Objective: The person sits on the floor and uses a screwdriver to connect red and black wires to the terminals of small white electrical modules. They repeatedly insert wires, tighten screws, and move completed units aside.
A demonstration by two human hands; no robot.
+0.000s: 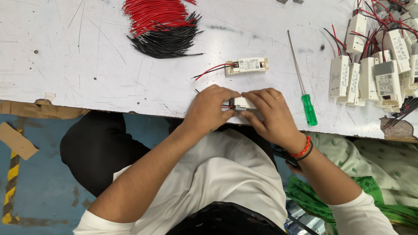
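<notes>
My left hand [211,109] and my right hand [270,114] meet at the near edge of the white table [87,65]. Together they grip a small white plastic box [244,103] with a grey end and short red and black wires. The fingers hide most of the box. A second white box [247,65] with red and black wires lies flat just beyond my hands, label side up.
A green-handled screwdriver [305,93] lies to the right of my hands. A pile of several white boxes [374,74] with wires fills the far right. A bundle of red and black wires [161,26] lies at the back. Green cloth [348,156] lies below right.
</notes>
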